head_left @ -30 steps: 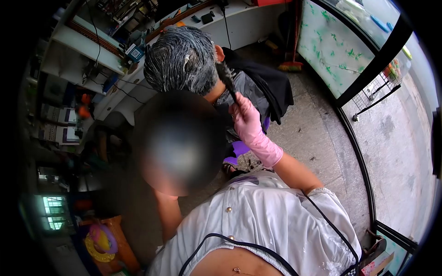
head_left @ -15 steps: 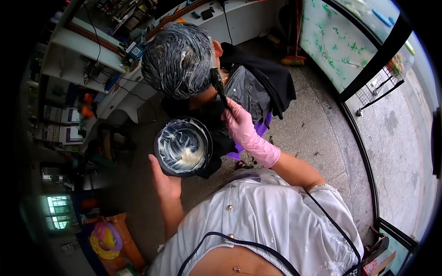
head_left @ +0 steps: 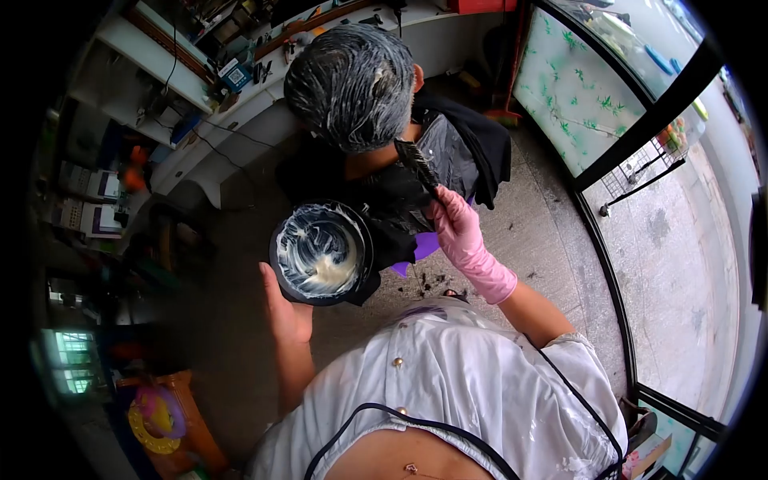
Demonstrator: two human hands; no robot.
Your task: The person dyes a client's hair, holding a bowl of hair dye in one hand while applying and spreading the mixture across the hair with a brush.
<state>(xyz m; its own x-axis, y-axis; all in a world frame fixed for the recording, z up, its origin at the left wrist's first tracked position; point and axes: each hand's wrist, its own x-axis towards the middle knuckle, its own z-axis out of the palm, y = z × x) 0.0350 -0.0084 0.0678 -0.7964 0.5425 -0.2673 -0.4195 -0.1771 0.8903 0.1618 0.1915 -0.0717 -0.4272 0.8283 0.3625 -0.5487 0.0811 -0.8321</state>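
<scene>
Grip of the right hand (head_left: pixel 466 248), pink-gloved: clamped on the handle of one dark brush (head_left: pixel 418 164), toothed along one edge, head pointing up toward the nape; contact with the hair cannot be told. Grip of the left hand (head_left: pixel 290 318), bare: holding one black bowl (head_left: pixel 366 276) from its near side, thumb beside the wall, fingers hidden beneath. Contents of the bowl: white cream (head_left: pixel 324 272), pooled toward the near side of the base and streaked up the wall; a fair supply, by judgement. Beyond the bowl: a person's bowed head, dark hair (head_left: pixel 348 84) coated from crown to nape in combed white streaks, one thicker dab near the side. Done, as judged: the visible crown, back and near side, all carrying cream. Left, as judged: thin patches where dark strands show through, and perhaps the lower edge at the nape; the front and far side are out of sight, so their coverage cannot be told. Beyond the bowl and to its right: a black cape (head_left: pixel 484 148) over the person's shoulders. Farther beyond the bowl: a white surface (head_left: pixel 420 11) with assorted small items. Right of the bowl, lower down: dark tufts (head_left: pixel 432 284) on the speckled floor (head_left: pixel 552 268).
</scene>
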